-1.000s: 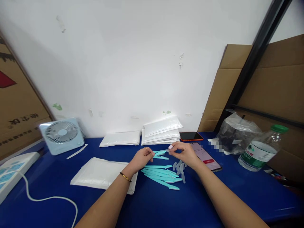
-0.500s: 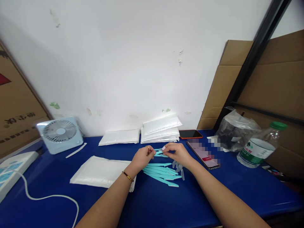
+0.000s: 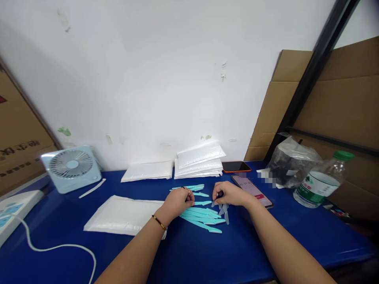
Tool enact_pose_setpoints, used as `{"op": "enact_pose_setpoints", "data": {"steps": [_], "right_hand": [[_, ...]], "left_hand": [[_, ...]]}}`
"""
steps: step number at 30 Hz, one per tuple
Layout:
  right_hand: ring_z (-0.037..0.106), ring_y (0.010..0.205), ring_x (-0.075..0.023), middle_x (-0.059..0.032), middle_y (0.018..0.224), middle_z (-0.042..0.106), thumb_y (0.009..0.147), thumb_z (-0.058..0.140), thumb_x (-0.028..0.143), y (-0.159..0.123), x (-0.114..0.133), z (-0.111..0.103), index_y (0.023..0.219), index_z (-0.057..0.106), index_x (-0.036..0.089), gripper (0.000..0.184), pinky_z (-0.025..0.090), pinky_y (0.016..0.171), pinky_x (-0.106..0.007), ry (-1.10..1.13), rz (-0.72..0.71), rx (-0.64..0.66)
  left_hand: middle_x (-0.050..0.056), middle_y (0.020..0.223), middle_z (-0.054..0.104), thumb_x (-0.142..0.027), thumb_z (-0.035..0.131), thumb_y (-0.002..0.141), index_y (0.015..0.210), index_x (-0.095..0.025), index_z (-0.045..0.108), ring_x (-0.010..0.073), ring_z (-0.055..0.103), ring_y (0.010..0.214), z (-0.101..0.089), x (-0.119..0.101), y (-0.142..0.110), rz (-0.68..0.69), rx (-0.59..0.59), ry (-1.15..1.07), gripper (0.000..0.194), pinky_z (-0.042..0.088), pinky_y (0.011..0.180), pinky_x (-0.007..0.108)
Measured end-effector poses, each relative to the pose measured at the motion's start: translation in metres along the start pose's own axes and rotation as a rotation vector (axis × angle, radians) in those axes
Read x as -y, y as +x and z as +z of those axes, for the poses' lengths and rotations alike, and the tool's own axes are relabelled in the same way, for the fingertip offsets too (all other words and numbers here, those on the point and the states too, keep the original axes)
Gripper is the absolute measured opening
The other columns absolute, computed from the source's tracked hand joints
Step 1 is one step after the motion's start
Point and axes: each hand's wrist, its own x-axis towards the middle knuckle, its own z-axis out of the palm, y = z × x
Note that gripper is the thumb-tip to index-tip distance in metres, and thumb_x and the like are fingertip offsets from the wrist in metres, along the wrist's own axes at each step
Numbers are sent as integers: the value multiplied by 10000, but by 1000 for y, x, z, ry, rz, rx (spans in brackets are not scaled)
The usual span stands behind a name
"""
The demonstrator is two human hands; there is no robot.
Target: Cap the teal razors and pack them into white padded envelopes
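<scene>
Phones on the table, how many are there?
2. One dark-screened phone lies by the wall, right of the stacked white mailers; one lit phone lies nearer, by the right hand.

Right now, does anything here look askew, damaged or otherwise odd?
The top white mailer sits askew, tilted up on its stack. On the wall behind, small patches look chipped or scuffed. Nothing looks spilled.

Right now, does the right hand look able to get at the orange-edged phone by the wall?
Probably yes: nothing lies on the orange-edged phone, and only blue tabletop seems to separate it from the right hand. The pink-screened phone lies close beside the way but doesn't appear to block it.
</scene>
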Motion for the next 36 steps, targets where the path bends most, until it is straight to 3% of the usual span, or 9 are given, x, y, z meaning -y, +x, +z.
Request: {"op": "enact_pose_setpoints", "data": {"steps": [6,13,23,31,36], "right_hand": [[580,601,-119,-12,701,657,677,695,314,5,-3,7,734,712,191,137,395,522,-194,23,65,-46],[603,656,-133,-27,770,650,766,601,258,13,9,18,795,735,218,143,429,586,-218,1,-44,-104],[584,618,-125,-19,716,657,689,678,241,4,-8,6,739,725,197,81,406,544,-207,-15,19,-105],[585,626,-113,-10,738,638,739,642,228,21,6,24,748,724,202,87,417,566,-211,-18,-70,-165],[596,718,-131,-25,817,645,767,615,264,6,3,-1,832,720,209,135,446,643,-226,59,-66,-131]], "left_hand": [[-16,702,649,-277,628,692,709,-226,658,137,561,653,3,7,4,11,-7,-24,61,343,551,209],[-3,733,650,-267,621,703,720,-230,678,136,556,654,3,7,8,56,-40,28,70,348,575,210],[-2,718,640,-252,615,693,687,-229,674,138,552,652,-5,13,5,13,-53,31,63,346,584,217],[4,785,645,-255,603,739,750,-230,678,149,566,704,-2,10,10,15,-61,91,80,353,637,236],[27,947,640,-304,603,756,883,-242,671,203,551,914,-8,2,4,-2,-130,129,157,364,755,272]]}}
